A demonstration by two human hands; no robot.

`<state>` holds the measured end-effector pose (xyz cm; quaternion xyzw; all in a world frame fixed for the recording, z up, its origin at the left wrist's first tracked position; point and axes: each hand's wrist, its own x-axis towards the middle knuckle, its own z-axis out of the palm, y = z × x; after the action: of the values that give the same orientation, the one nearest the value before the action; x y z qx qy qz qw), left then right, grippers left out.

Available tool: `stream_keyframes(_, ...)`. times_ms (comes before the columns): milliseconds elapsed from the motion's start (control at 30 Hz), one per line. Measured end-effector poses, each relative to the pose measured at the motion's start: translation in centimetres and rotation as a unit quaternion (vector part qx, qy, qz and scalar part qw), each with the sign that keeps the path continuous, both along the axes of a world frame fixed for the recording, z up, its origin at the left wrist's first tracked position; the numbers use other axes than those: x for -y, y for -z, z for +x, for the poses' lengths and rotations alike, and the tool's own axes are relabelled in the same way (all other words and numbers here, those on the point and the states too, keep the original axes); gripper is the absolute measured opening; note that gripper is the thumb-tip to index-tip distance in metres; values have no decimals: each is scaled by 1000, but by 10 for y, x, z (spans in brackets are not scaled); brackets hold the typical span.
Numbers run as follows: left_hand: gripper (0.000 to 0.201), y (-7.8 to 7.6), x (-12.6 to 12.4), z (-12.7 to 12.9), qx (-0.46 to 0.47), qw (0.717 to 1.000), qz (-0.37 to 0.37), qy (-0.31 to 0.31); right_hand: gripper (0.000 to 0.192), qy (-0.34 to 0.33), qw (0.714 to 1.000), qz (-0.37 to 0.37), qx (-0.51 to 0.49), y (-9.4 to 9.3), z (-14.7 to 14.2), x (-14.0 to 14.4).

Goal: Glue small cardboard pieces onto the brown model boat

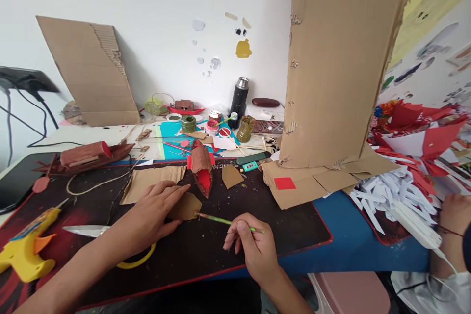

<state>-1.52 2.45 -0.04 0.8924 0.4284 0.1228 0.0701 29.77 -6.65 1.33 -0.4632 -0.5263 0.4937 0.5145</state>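
Observation:
My left hand (pixel 152 216) lies flat on the black mat, its fingers pressing down a small brown cardboard piece (pixel 187 206). A thin green paintbrush (pixel 224 221) is pinched in my right hand (pixel 253 245), and its tip touches the right edge of that piece. Just beyond the piece sits a small red and brown model boat (pixel 202 169). Another cut cardboard shape (pixel 231 175) lies to the boat's right.
A yellow glue gun (pixel 27 250) and scissors (pixel 86 230) lie at the left. A bigger model boat (pixel 86 156) sits behind them. Paint jars (pixel 213 125) and a black flask (pixel 239 95) stand at the back. Tall cardboard (pixel 338 59) rises at right, beside another person's hand (pixel 454 216).

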Motion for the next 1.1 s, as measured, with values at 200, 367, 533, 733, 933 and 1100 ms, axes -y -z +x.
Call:
stream_keyframes(200, 73, 2, 0, 0, 3, 1000, 4, -5, 60, -37, 999, 9, 7, 1, -5, 0)
stream_keyframes(367, 73, 3, -2, -2, -2, 1000, 12, 7, 58, -28, 999, 17, 17, 1, 0, -1)
stream_keyframes(533, 73, 3, -3, -3, -2, 1000, 13, 10, 58, -14, 1000, 13, 15, -1, 6, 1)
stream_keyframes(733, 74, 4, -3, -4, 4, 1000, 7, 10, 60, 5, 1000, -4, -24, -2, 3, 1)
stream_keyframes(933, 73, 7, -4, -6, 5, 1000, 12, 10, 58, -32, 999, 25, 7, 0, -4, -4)
stream_keyframes(1100, 73, 5, -5, -6, 19, 1000, 13, 21, 57, 19, 1000, 12, -4, 0, 7, -2)
